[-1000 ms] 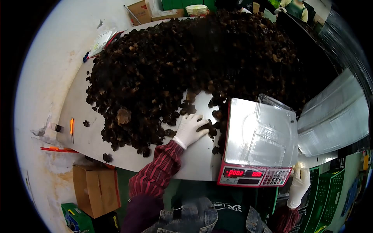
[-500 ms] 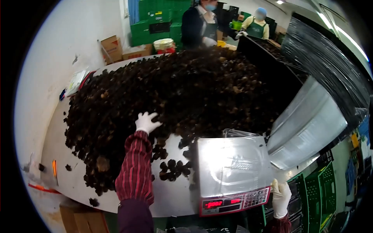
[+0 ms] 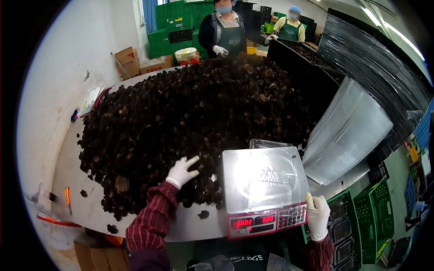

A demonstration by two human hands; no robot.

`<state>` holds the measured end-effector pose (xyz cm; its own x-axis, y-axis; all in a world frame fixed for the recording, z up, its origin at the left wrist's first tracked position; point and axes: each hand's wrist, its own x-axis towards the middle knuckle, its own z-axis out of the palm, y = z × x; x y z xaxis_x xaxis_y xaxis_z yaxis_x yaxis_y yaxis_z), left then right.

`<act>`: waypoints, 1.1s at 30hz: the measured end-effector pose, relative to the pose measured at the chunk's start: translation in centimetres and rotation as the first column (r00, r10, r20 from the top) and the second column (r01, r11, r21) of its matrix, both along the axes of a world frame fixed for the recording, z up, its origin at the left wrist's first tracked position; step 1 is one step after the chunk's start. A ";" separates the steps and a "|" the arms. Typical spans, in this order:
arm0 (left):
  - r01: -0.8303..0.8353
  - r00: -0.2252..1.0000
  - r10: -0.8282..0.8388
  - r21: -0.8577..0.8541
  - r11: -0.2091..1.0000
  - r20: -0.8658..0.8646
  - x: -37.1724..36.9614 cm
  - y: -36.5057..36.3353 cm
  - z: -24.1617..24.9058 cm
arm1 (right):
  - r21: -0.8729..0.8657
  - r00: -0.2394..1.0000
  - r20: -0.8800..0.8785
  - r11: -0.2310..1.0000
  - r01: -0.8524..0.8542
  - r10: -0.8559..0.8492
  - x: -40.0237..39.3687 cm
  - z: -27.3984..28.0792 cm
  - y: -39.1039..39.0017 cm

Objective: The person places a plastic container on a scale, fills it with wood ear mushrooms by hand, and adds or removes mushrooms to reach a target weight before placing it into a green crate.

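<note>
A large heap of dark, crinkled pieces (image 3: 181,113), looking like dried black fungus, spreads over the pale table (image 3: 83,158). My white-gloved left hand (image 3: 183,172) reaches over the near edge of the heap, fingers spread, with nothing visible in its grasp. Right of it stands a digital scale (image 3: 264,180) with a bare metal pan, a red-rimmed panel and lit red digits. My gloved right hand (image 3: 318,217) is at the scale's front right corner, its fingers bent against the edge. A few loose pieces (image 3: 203,214) lie left of the scale.
A transparent plastic stack (image 3: 348,131) and a film-wrapped black stack (image 3: 375,63) rise at the right. Green crates (image 3: 373,217) stand below right. Two people in green aprons (image 3: 233,40) stand beyond the heap. Cardboard boxes (image 3: 127,61) sit by the wall.
My left hand has moved right and nearer to me. Dark pieces now cover much of the table patch left of the scale. My right hand stays at the scale's corner; the view has shifted.
</note>
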<state>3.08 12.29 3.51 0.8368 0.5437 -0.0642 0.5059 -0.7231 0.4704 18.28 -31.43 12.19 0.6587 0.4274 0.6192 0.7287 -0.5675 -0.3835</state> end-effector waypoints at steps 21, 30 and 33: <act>-0.108 0.974 0.038 0.307 0.946 0.223 -10.2 -13.0 -1.6 | 0.068 0.963 -0.266 0.996 0.060 -0.040 -0.4 -1.3 -1.2; -0.069 0.979 -0.023 0.427 0.901 0.205 -8.3 -12.9 -4.7 | 0.069 0.961 -0.278 0.998 0.007 0.013 -0.4 -1.2 -0.3; -0.047 0.973 -0.069 0.482 0.875 0.220 -8.1 -13.7 -3.9 | 0.107 0.948 -0.318 0.994 0.010 0.025 -0.3 -1.4 -0.6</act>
<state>-5.03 -1.42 -0.41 0.8033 0.4483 0.3921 0.4197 -0.8932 0.1614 17.95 -32.01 10.75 0.8259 0.3765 0.4198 0.5628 -0.5057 -0.6538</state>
